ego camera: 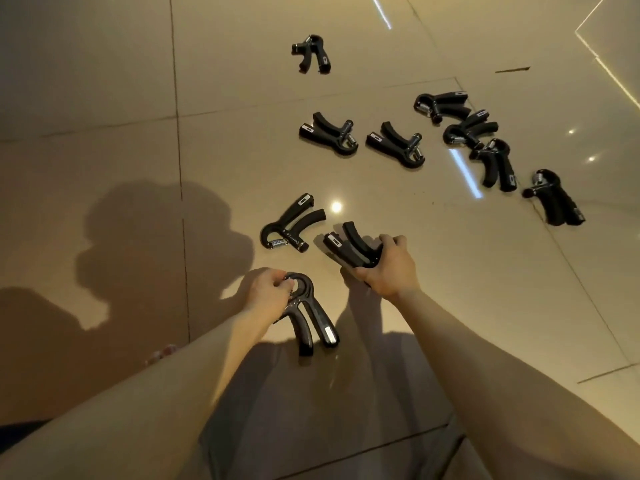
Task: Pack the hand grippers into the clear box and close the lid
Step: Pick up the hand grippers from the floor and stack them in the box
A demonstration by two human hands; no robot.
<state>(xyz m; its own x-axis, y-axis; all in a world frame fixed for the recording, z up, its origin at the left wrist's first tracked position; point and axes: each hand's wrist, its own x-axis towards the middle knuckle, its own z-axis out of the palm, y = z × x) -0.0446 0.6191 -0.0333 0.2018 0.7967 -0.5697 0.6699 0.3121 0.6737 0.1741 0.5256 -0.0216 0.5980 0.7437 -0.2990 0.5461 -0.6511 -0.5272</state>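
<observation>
Several black hand grippers lie scattered on the glossy beige tiled floor [121, 81]. My left hand [266, 294] grips the spring end of one hand gripper [313, 315], whose handles point back toward me. My right hand [386, 268] holds the head of another hand gripper [348, 245], its handles pointing up and left. A third hand gripper [289, 225] lies just beyond my left hand. Two more hand grippers [329, 133] [396, 143] lie side by side further out. The clear box is not in view.
A cluster of hand grippers [485, 140] lies at the far right, and a single one [311, 53] at the far centre. My shadow falls across the tiles on the left. Ceiling lights reflect in the floor.
</observation>
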